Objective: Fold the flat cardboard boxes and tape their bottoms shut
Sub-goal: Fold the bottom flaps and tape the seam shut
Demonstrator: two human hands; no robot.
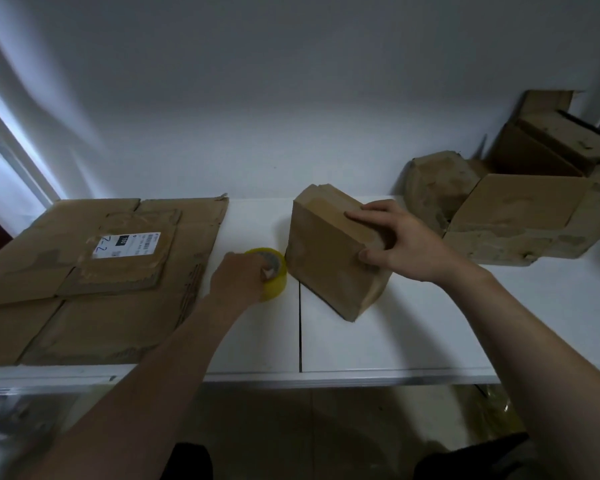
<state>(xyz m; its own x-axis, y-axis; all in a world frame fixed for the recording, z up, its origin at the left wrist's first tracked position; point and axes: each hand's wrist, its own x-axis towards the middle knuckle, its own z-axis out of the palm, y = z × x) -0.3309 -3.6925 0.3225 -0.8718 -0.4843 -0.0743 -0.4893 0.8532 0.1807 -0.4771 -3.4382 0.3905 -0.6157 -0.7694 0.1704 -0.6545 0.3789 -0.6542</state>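
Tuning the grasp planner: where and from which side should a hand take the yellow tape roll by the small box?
Tape roll: pinch its wall, thumb in the upward-facing core, fingers on the outer band, coming from above-left. The small box crowds its right side, and the left hand is on it from the left.
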